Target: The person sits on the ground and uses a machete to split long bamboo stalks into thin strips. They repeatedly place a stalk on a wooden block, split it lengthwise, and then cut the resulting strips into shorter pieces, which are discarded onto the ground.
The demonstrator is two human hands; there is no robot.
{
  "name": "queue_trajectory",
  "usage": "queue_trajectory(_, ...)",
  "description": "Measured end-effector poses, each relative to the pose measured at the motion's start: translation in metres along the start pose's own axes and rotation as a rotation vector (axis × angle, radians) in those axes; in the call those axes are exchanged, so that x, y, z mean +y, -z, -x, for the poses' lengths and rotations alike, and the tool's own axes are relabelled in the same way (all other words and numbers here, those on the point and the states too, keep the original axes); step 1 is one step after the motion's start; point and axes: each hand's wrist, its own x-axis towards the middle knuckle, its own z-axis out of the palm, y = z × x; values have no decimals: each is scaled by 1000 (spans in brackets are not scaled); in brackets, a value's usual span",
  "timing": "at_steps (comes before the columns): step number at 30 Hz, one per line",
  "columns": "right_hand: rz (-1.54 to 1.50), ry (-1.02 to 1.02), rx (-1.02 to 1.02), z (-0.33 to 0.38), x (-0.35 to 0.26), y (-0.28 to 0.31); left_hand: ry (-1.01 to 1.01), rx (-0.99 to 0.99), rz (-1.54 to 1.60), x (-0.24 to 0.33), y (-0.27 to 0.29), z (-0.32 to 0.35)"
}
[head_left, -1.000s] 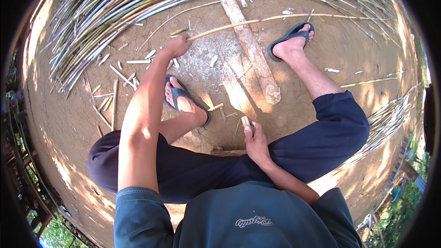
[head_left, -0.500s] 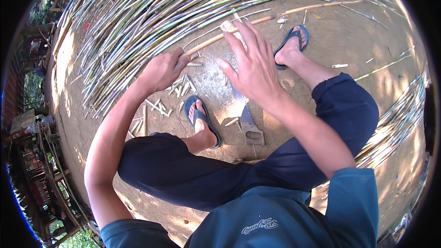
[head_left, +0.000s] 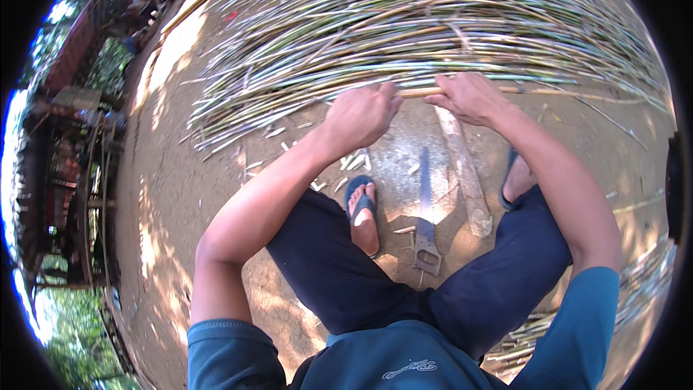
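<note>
At far left a wooden structure [head_left: 68,173] blurs into the curved rim, hard to read. The left hand [head_left: 361,112] is curled shut around a pale bamboo stick [head_left: 422,92] – its fingertips tucked underneath, out of sight. Below, a handsaw [head_left: 426,217] lies flat on the dirt between the sandalled feet, beside a short log [head_left: 465,173]. The right hand [head_left: 469,97] also grips the stick, which runs level in front of the heap of bamboo strips [head_left: 404,22] – its right end fades into them.
</note>
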Motion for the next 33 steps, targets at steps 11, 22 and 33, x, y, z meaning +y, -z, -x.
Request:
queue_trajectory(11, -27, 9, -82, -71, -25, -25, 346, -191, 148, -75, -18, -4)
queue_trajectory(22, -12, 18, -60, -67, -14, -34, 505, -199, 127, -57, -24, -10)
queue_trajectory(33, -35, 28, -17, -65, -13, -37, 530, -120, 111, -47, -25, -8)
